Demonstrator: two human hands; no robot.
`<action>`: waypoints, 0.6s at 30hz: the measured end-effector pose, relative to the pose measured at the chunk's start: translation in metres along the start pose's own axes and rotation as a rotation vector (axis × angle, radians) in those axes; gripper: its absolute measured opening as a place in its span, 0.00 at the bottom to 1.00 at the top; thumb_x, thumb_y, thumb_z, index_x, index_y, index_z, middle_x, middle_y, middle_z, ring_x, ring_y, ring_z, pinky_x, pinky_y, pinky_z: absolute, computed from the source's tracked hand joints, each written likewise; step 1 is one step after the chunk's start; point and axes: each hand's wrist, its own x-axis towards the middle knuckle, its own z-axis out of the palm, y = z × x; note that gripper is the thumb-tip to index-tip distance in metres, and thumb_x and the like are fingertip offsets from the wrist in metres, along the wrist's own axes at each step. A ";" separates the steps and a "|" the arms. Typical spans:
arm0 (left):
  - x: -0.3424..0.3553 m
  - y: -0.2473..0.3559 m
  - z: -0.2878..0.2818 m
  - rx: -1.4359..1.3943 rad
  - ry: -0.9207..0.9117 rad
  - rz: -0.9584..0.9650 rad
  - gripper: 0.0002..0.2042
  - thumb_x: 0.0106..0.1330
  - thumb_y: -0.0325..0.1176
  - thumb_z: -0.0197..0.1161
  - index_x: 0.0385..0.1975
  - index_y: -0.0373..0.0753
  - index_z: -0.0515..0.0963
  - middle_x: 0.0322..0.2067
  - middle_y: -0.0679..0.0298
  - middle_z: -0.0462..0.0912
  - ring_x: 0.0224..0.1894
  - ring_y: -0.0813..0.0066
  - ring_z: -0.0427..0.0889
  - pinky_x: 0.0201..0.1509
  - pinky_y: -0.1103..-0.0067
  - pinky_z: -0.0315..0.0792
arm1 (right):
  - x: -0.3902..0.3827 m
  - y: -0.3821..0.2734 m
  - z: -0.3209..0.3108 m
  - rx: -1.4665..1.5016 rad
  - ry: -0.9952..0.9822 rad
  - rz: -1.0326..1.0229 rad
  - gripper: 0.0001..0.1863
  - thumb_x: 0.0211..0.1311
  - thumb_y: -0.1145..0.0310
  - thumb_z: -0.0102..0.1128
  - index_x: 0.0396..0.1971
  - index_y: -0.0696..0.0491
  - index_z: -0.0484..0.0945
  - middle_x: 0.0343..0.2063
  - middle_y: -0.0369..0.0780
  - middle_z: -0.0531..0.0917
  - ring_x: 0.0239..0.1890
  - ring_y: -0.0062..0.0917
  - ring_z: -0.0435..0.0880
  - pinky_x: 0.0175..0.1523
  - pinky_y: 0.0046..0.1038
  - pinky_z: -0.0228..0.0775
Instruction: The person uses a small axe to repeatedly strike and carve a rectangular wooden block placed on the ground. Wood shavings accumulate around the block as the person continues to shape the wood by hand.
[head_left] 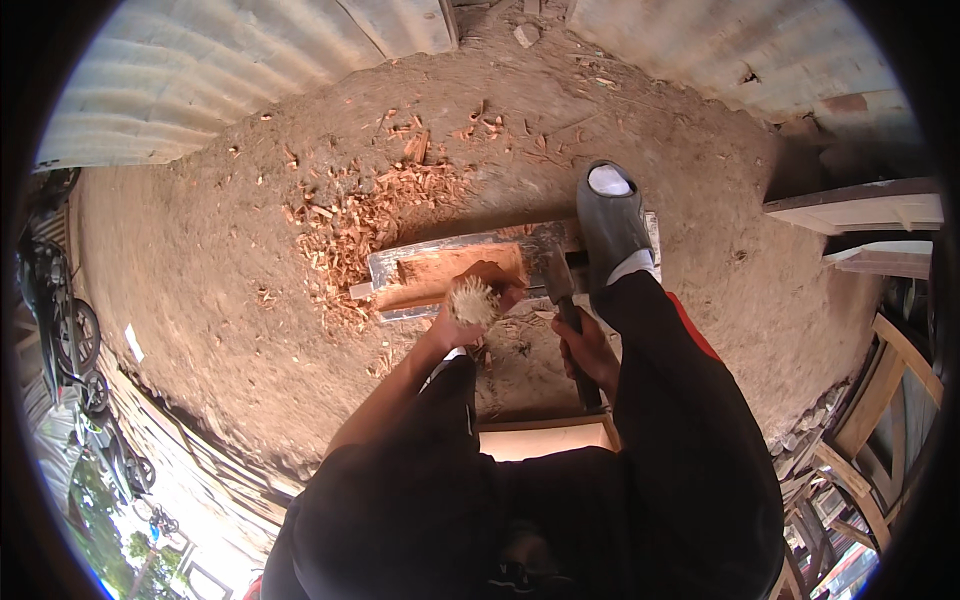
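My left hand (452,322) is closed around a short piece with a round, pale, frayed end (474,302), bristly like a brush; the rest of it is hidden in the fingers. My right hand (592,350) grips the dark handle of a chisel-like tool (560,284), its broad metal blade pointing away from me. Beyond both hands lies a hollowed wooden block (440,274), orange-brown inside with dark, worn outer faces. My left hand is over its near side. The blade lies close to its right end, but I cannot tell whether they touch.
My foot in a grey clog (612,225) is at the block's right end. Wood shavings (370,215) cover the dirt floor beyond and left of it. A pale wooden seat edge (550,437) shows between my legs. Corrugated sheets (260,75) stand ahead, timber (880,390) right, motorbikes (75,335) left.
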 end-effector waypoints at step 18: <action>0.010 0.004 0.036 -0.041 -0.003 0.355 0.18 0.50 0.30 0.75 0.41 0.37 0.80 0.38 0.54 0.81 0.44 0.52 0.82 0.47 0.68 0.75 | 0.005 0.001 -0.001 -0.006 -0.018 0.013 0.15 0.71 0.58 0.58 0.48 0.49 0.70 0.18 0.33 0.72 0.14 0.19 0.73 0.18 0.27 0.68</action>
